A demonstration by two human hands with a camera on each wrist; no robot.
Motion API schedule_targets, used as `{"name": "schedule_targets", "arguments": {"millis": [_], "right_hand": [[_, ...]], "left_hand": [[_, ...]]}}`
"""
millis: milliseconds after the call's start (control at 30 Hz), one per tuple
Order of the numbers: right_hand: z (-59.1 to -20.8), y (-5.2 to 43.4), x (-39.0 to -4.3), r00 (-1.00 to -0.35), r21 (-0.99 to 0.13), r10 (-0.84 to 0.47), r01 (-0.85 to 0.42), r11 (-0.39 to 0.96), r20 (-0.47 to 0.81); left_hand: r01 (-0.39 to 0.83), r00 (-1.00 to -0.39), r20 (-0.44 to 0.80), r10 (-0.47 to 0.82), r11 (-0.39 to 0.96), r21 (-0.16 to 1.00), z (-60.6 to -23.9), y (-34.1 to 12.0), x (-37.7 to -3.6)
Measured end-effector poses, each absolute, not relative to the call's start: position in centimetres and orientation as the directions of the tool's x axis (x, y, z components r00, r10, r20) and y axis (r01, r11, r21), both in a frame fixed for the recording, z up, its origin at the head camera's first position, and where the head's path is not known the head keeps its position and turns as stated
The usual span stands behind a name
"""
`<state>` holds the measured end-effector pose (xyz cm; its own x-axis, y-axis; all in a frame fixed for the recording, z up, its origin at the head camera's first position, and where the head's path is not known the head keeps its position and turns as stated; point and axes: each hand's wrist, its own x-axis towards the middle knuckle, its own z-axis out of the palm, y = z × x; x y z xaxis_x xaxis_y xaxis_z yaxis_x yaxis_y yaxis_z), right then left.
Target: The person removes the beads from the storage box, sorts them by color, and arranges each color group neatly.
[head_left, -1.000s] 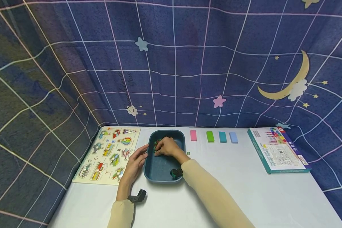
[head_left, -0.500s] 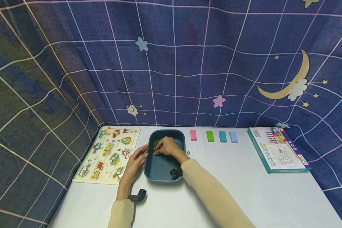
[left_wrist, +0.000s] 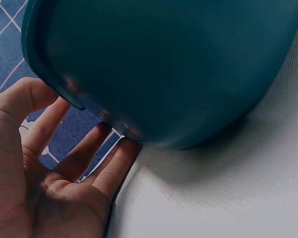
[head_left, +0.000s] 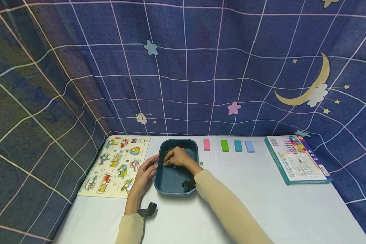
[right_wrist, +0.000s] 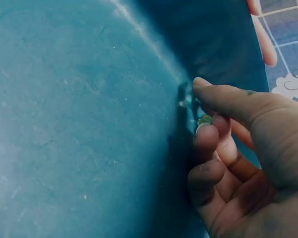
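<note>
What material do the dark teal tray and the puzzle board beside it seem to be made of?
The tray looks like moulded plastic with a matte, slightly scuffed finish: rounded corners, soft sheen and fine scratches in the right wrist view. The puzzle board looks like pale wood or pressed board with printed pictures; its flat, light edge suggests this, but I cannot be certain.

A dark teal, round-cornered tray [head_left: 191, 145] is set flat on the white table beside the puzzle board, with small green and red beads [head_left: 167, 152] clustered at its far left corner and one green bead [right_wrist: 204, 119] pinched there.
</note>
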<state>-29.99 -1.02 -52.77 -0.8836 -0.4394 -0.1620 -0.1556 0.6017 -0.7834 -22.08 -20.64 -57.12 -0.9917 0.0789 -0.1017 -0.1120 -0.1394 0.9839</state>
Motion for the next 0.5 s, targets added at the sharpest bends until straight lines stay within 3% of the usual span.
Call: {"name": "schedule_targets", "arguments": {"millis": [267, 500], "right_hand": [[-51.6, 0.1, -30.1, -0.852, -0.887, -0.503, -0.111, 0.448, -0.147], [-48.8, 4.4, -30.4, -0.832, -0.947, -0.552, -0.128, 0.295, -0.059]], "left_hand": [[-0.112, -0.992, -0.104, 0.067, -0.131, 0.985, -57.1, -20.5, -22.0], [-0.108, -0.993, -0.101, 0.055, -0.133, 0.985, -56.9, -20.4, -22.0]]}}
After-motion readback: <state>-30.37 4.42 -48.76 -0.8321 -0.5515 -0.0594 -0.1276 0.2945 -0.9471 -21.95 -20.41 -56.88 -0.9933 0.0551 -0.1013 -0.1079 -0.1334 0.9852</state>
